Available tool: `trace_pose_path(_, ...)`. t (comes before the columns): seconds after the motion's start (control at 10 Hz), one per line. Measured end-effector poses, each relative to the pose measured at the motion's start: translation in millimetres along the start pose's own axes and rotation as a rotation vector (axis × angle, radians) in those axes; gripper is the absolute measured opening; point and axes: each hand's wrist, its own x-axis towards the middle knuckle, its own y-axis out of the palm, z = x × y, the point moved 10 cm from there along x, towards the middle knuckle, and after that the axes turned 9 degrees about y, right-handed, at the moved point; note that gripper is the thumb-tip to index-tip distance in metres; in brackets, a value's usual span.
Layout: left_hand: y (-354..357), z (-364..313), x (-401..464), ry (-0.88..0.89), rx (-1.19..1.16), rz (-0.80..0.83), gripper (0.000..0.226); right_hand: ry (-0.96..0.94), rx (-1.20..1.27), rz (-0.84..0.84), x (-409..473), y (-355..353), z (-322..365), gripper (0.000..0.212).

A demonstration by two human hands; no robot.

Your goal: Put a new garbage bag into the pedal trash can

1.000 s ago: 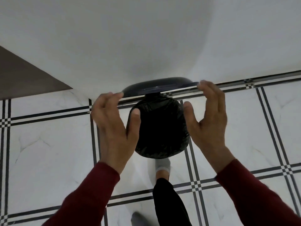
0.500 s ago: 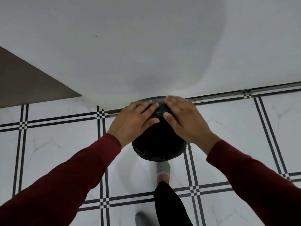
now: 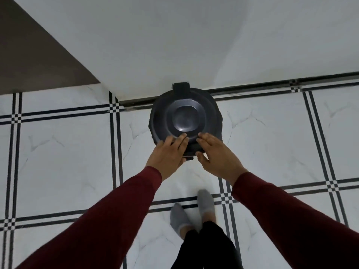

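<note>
Soft, even indoor light; wide-angle bending at edges; slightly blurry.

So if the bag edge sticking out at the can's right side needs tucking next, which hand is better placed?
Probably the right hand: it rests at the closed lid's front right, nearer the bag edge. The left hand sits front left.

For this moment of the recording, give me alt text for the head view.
Seen from above, a closed dark pedal trash can stands against a white wall, with the left hand and right hand resting open on the lid's near edge.

Trash can (image 3: 185, 117) interior under shut lid; its front edge behind both hands.
</note>
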Motion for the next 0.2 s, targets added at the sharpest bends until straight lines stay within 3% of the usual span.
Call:
trace_pose_path(0.1,4.8,-3.8,-14.9,-0.173,-0.187,0.051,0.065,0.049,-0.048,0.054,-17.2,5.7,-4.9,0.049)
trace_pose_path(0.2,-10.5,0.2,-25.4,-0.262,-0.339,-0.009,0.06,0.118,-0.014,0.1,-27.9,-1.5,-9.0,0.044)
